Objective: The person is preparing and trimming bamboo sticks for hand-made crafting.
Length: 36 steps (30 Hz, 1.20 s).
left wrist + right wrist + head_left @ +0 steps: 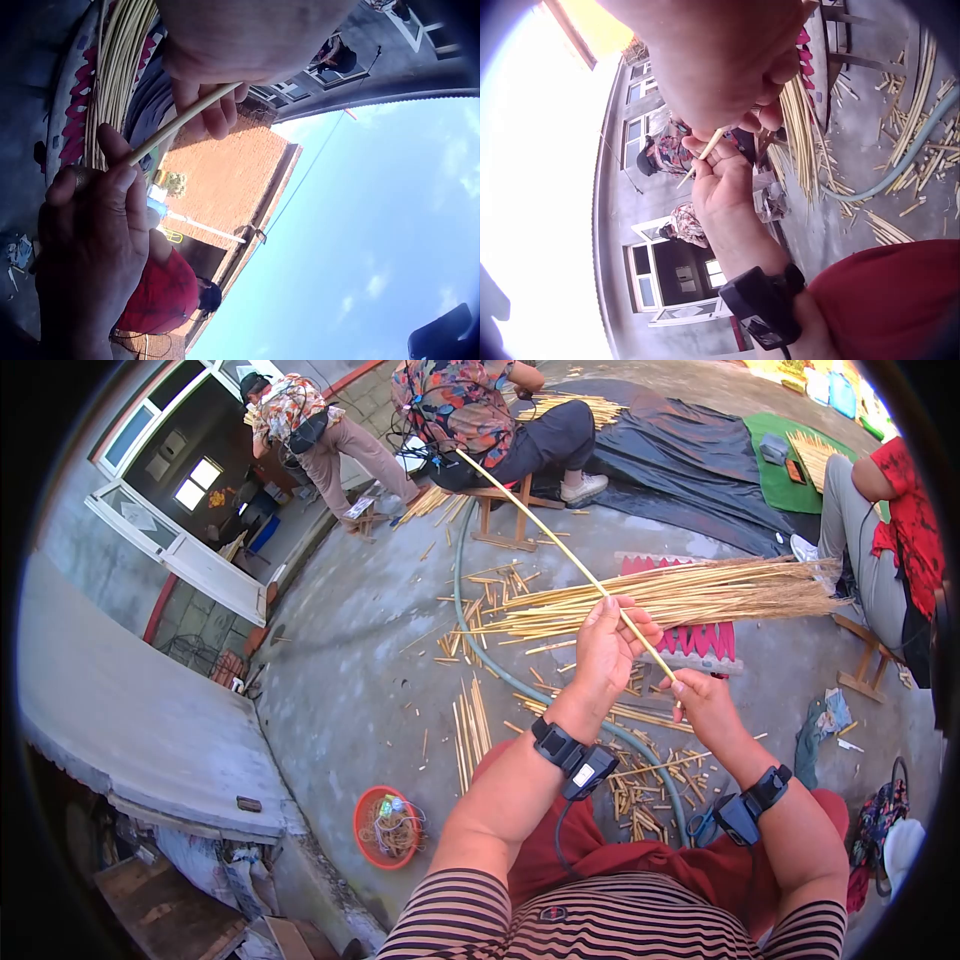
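Observation:
One long pale stalk (545, 535) slants across the head view, its far end pointing up and left. My left hand (608, 643), palm turned up, holds it partway along between thumb and fingers. Near its lower end my right hand (703, 705) pinches the stalk between thumb and fingertips. In the left wrist view the stalk (176, 124) spans both hands, the right hand (97, 240) gripping its lower end. The right wrist view shows the left hand (726, 184) around the stalk (709, 147). Beyond the hands lies a bundle of stalks (670, 595) with feathery ends.
Under the bundle is a rack with pink pointed strips (700, 640). A hose (500, 672) curves among cut pieces (640, 800) on the floor. A red basket (368, 830) holds twine. Several people are around, one in red (905, 510) at right. Scissors (703, 826) lie near my knee.

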{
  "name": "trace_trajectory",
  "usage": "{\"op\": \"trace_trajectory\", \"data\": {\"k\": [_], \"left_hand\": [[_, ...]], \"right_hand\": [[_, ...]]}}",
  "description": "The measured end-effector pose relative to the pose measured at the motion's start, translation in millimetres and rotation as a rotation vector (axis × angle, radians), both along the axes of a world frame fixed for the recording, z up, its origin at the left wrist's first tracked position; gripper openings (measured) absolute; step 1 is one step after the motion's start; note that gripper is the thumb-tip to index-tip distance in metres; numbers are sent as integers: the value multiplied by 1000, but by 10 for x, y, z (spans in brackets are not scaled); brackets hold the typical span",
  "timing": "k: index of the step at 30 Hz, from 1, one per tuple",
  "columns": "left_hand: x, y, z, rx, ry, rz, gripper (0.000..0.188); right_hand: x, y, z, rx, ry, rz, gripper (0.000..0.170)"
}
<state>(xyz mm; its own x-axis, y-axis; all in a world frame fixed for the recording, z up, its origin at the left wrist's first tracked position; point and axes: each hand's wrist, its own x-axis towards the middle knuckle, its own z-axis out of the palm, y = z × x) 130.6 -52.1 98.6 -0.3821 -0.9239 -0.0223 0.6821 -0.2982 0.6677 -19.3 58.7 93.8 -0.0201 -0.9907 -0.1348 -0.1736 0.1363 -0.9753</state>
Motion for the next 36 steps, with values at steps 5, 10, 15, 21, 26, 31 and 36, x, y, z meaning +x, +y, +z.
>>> {"op": "trace_trajectory", "data": {"k": [5,10,15,21,26,31,36], "left_hand": [[38,-67,77,-10,5,118,24],[133,-150,169,7,40,254,22],[215,-229,121,-4,70,188,21],[127,-193,62,13,65,168,18],[-148,192,-15,33,-12,-37,21],[-190,320,-22,-9,-6,-113,22],[-215,265,65,-23,55,-86,22]], "right_hand": [[26,-3,94,-409,441,-61,13],[-82,-29,128,-529,685,-152,8],[-100,-38,143,-648,719,-125,7],[-105,-88,0,-486,589,-135,7],[10,-71,82,149,-321,-33,12],[-17,-27,37,58,-289,-39,12],[31,-113,-19,-220,50,-84,11]]}}
